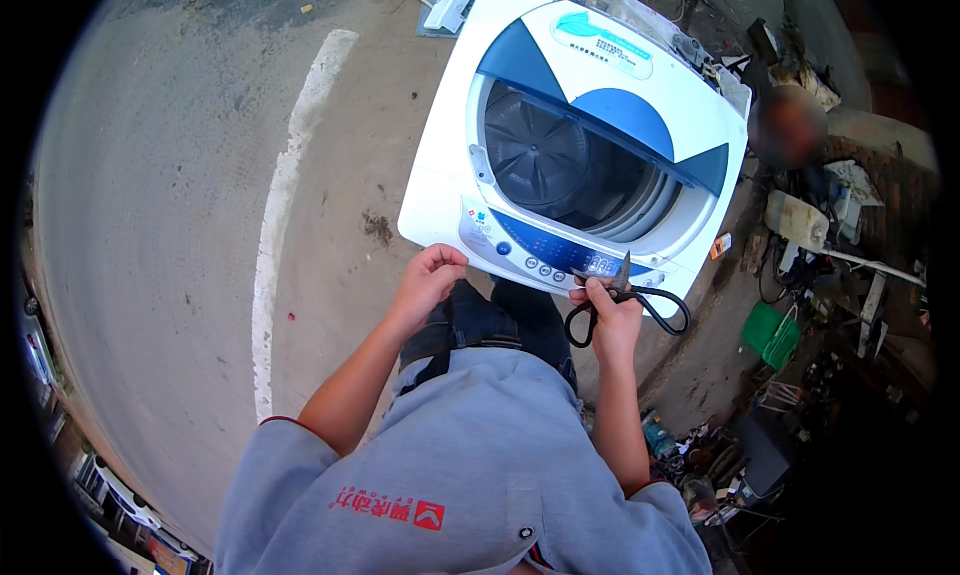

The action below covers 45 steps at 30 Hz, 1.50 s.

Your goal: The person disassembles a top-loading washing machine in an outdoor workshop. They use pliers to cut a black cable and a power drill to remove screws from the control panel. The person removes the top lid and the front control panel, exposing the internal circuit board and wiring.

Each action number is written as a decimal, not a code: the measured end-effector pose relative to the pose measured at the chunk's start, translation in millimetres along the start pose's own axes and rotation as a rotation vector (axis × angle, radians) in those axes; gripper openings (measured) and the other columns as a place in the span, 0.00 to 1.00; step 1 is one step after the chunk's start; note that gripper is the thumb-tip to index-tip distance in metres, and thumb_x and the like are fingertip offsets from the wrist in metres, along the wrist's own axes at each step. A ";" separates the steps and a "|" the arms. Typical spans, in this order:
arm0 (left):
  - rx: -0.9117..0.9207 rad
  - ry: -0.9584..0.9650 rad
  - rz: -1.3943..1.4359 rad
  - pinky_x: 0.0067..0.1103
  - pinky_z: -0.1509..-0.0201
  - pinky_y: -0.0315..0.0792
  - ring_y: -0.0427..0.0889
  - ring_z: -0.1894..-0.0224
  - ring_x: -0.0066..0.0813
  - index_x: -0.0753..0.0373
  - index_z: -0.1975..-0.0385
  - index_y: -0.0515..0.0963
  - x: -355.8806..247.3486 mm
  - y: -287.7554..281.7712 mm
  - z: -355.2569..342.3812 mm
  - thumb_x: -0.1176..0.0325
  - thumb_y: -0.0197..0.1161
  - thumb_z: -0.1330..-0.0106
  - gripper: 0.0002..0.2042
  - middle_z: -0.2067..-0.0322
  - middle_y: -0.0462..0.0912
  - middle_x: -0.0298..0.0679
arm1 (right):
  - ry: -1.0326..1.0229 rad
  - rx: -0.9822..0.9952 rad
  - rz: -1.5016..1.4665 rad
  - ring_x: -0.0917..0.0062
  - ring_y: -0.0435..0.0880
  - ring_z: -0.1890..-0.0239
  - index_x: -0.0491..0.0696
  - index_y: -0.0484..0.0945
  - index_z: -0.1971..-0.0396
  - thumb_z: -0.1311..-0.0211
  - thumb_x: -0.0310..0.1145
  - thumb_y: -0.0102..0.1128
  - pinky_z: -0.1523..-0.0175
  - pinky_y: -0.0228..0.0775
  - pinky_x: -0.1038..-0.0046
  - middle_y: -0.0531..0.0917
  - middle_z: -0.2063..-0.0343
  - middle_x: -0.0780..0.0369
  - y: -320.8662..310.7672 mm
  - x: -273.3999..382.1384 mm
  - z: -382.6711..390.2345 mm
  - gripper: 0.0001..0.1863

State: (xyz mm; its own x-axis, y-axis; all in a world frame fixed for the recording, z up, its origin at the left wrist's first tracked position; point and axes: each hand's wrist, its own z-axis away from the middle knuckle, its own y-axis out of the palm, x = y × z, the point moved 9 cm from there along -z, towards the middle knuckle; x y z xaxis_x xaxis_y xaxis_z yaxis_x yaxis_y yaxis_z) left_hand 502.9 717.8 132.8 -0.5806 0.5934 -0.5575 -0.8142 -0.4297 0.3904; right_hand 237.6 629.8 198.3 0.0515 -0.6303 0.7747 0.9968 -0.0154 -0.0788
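Washing machine point(625, 120) sits straight ahead of both hands, its control panel point(545, 243) running crosswise along the near edge and tilting down to the right, with the tub point(535, 153) open beyond. Right hand point(612, 320) grips black-handled scissors point(623, 281), long axis pointing away from the person, roughly across the panel's length, tip over its right part (touching or just above, can't tell), so that hand is nearer the display end. Left hand point(430, 283) has fingers curled together at the front-left edge, nothing visible in them, well apart from the scissors.
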 end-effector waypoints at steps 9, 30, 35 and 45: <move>0.065 -0.096 -0.095 0.11 0.79 0.52 0.61 0.80 0.08 0.63 0.63 0.75 -19.8 -29.8 -13.8 0.76 0.58 0.39 0.06 0.76 0.74 0.26 | -0.016 -0.126 -0.083 0.73 0.84 0.71 0.36 0.76 0.61 0.38 0.26 0.61 0.62 0.77 0.74 0.84 0.68 0.54 22.2 -23.9 39.7 0.10; 0.125 -0.098 -0.132 0.12 0.80 0.53 0.62 0.82 0.11 0.62 0.64 0.74 -34.9 -16.5 -9.9 0.72 0.55 0.34 0.03 0.74 0.75 0.31 | 0.086 -0.296 -0.421 0.73 0.85 0.69 0.38 0.75 0.60 0.35 0.35 0.62 0.62 0.79 0.71 0.83 0.69 0.55 -7.8 -46.2 74.1 0.14; 0.529 -0.153 -0.467 0.12 0.76 0.59 0.66 0.78 0.10 0.65 0.58 0.75 -3.6 71.7 10.6 0.65 0.56 0.30 0.10 0.69 0.79 0.32 | 0.021 -0.258 -0.753 0.70 0.84 0.64 0.39 0.73 0.57 0.31 0.35 0.55 0.57 0.79 0.67 0.82 0.64 0.54 -31.6 -44.5 81.7 0.13; 1.010 0.071 -0.904 0.17 0.67 0.65 0.69 0.71 0.14 0.65 0.63 0.77 87.6 253.2 71.9 0.64 0.57 0.29 0.10 0.75 0.73 0.28 | -0.154 -0.172 -0.762 0.74 0.79 0.51 0.40 0.70 0.47 0.27 0.39 0.48 0.42 0.69 0.69 0.81 0.56 0.57 -110.5 -49.6 82.9 0.18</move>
State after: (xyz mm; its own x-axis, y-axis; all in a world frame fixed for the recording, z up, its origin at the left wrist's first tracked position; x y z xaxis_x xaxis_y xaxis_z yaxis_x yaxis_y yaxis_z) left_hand 245.4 709.9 235.5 0.1319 0.3509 -0.9271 -0.5752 0.7888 0.2167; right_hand 130.0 727.1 220.6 -0.6204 -0.2836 0.7312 0.7379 -0.5269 0.4217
